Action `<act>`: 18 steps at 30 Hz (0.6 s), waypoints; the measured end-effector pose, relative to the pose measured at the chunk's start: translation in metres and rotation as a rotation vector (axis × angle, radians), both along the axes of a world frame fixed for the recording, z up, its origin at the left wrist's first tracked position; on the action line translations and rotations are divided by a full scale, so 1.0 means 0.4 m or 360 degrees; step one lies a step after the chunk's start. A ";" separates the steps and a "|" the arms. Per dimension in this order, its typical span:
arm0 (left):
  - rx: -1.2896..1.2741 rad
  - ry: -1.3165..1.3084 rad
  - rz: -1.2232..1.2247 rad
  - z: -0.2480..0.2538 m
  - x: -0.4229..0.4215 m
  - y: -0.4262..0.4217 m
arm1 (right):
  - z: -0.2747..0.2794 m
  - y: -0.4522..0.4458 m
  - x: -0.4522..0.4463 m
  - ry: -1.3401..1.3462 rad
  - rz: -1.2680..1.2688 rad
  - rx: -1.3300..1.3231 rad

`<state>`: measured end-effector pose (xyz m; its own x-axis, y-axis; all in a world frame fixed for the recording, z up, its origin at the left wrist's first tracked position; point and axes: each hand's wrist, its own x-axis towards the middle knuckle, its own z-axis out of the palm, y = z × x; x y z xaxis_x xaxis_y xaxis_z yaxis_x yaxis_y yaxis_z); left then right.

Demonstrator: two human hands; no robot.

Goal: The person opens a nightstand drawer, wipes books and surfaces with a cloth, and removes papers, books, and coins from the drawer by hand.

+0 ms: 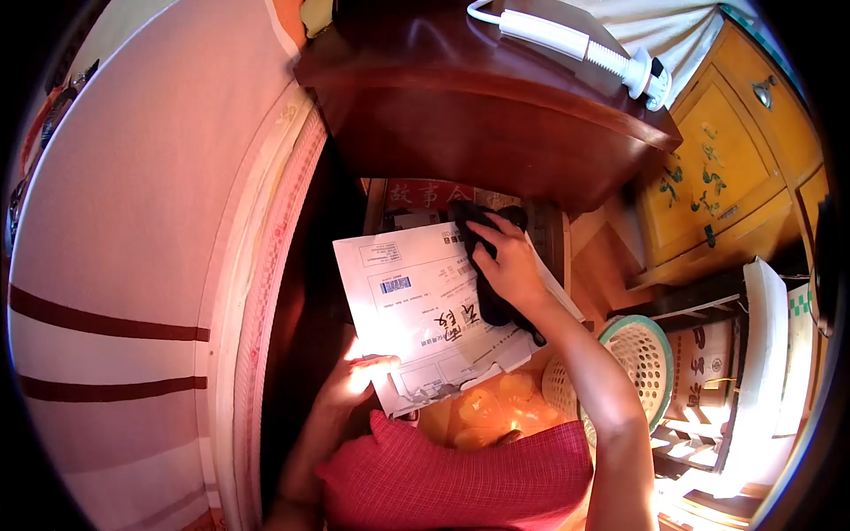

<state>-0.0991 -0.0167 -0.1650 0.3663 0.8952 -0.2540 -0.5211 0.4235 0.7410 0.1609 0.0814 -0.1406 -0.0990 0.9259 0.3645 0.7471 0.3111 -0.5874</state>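
The left hand (359,380) pinches the lower left edge of a white envelope (381,292), which is held tilted above the person's lap. Glare washes out the fingertips and the paper beside them, so the exact grip is hard to make out. The envelope carries print, a blue barcode and large handwritten black characters; its lower edge is torn and ragged.

The right hand (509,261) lies on a black item (491,305) on the envelope's right part, fingers slightly spread. Whether it grips the item or only presses on it, I cannot tell. The item looks soft, but its folds merge into one dark shape, partly under the hand and wrist.

Past the envelope, a red panel (429,195) with pale characters is partly covered by the overhanging dark red desk (478,128). On the desk lies a white device (544,34) with a ribbed neck, its cord cut off by the frame's top.

Red cloth (460,478) covers the lap. Right of it, the forearm hides part of a green-rimmed basket (666,354). A yellow cabinet (717,168) stands behind.
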 end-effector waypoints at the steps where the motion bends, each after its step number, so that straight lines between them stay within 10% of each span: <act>1: -0.0003 -0.0003 -0.0003 -0.016 -0.015 0.015 | 0.003 0.005 -0.009 0.0082 -0.0067 -0.0005; 4: 0.2153 0.1211 -0.0213 -0.081 -0.059 0.037 | 0.034 -0.002 -0.105 0.0246 0.0117 0.0018; 8: 0.0058 0.0381 0.0003 -0.026 -0.023 0.007 | 0.104 -0.056 -0.206 0.0437 0.0483 0.0036; 14: 0.0644 0.0439 0.0009 -0.024 -0.015 0.013 | 0.097 -0.046 -0.098 0.0270 0.0552 0.0074; 18: 0.0218 0.0333 -0.0001 0.021 -0.015 0.020 | 0.024 -0.021 0.033 0.0070 0.0015 -0.0020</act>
<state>-0.1053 -0.0086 -0.1567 0.3189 0.9263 -0.2008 -0.3499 0.3119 0.8833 0.1741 0.0732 -0.1310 -0.0918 0.9296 0.3570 0.7174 0.3104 -0.6237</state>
